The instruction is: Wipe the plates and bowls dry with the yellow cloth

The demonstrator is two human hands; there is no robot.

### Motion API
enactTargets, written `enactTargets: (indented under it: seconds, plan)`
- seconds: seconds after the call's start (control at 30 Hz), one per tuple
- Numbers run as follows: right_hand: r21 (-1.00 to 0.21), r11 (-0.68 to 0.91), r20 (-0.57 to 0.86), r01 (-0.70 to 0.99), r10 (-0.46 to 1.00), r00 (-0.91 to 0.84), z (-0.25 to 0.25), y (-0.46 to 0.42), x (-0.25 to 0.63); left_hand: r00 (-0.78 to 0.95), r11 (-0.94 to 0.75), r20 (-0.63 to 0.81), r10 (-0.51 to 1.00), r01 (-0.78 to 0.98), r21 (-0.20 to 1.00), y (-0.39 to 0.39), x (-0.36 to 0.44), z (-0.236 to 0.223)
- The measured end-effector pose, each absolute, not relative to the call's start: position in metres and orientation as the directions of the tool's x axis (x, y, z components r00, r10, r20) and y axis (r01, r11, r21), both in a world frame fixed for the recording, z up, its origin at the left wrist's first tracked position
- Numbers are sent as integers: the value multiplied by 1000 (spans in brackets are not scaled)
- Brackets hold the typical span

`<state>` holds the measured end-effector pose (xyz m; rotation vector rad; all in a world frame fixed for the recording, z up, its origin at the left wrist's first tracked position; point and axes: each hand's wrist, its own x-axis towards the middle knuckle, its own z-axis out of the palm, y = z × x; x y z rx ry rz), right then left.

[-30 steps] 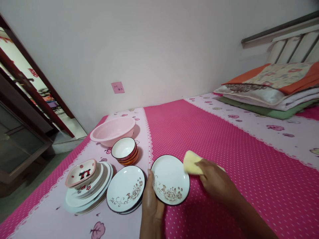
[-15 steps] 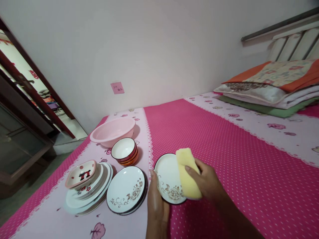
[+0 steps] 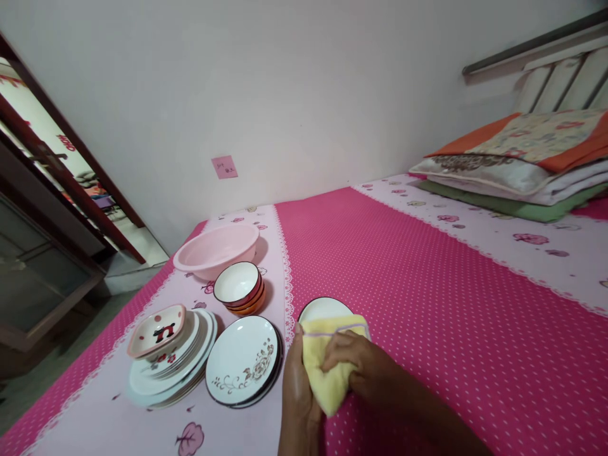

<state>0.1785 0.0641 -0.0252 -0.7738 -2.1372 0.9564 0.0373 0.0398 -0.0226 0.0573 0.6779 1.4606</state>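
Observation:
My left hand (image 3: 297, 392) grips the left rim of a small white plate (image 3: 325, 309) with a dark edge, held just above the pink dotted bedspread (image 3: 427, 304). Only the plate's far rim shows. My right hand (image 3: 365, 370) presses a yellow cloth (image 3: 325, 358) flat onto the plate's face, fingers closed on the cloth. The cloth covers most of the plate and its flower print.
Left of my hands lies a short stack of matching flower plates (image 3: 243, 360). Further left, a pile of white plates carries a square pink dish (image 3: 158, 329). Behind stand stacked red bowls (image 3: 238, 286) and a pink basin (image 3: 216, 248). Folded bedding (image 3: 517, 171) lies far right.
My right hand brought the yellow cloth from the plate's right side onto its face, and now covers most of it. The left hand kept hold of the plate.

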Motion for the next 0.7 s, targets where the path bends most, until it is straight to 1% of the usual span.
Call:
enactTargets:
  seconds: [0.1,0.2,0.23,0.3,0.37,0.43,0.53,0.63,0.7]
  plan:
    - [-722,580,256,376,730,-634,-27,68,189,-102,62,-303,948,-871,488,42,28,-34]
    - [-639,538,159,549,792,-590,-26,77,203,-139,13,-255,957,-856,517,44,22,-39]
    - [-617,513,155,596,823,-547,-26,80,208,-138,21,-265,954,-855,517,44,20,-39]
    - [-606,448,194,657,885,-423,-25,88,219,-146,37,-312,939,-857,513,43,18,-37]
    - [-653,336,237,679,942,-238,-23,95,232,-161,46,-364,917,-866,498,43,17,-34]
    - [-732,197,218,653,975,-49,-19,101,244,-173,46,-403,899,-877,478,43,16,-30]
    - [-851,43,141,523,979,148,-9,105,261,-168,60,-438,883,-885,461,43,15,-26]
    - [-938,27,146,346,935,323,3,101,267,-132,101,-452,882,-884,455,43,16,-24]
    - [-954,84,205,287,882,423,9,94,264,-97,135,-448,889,-879,457,42,18,-22]
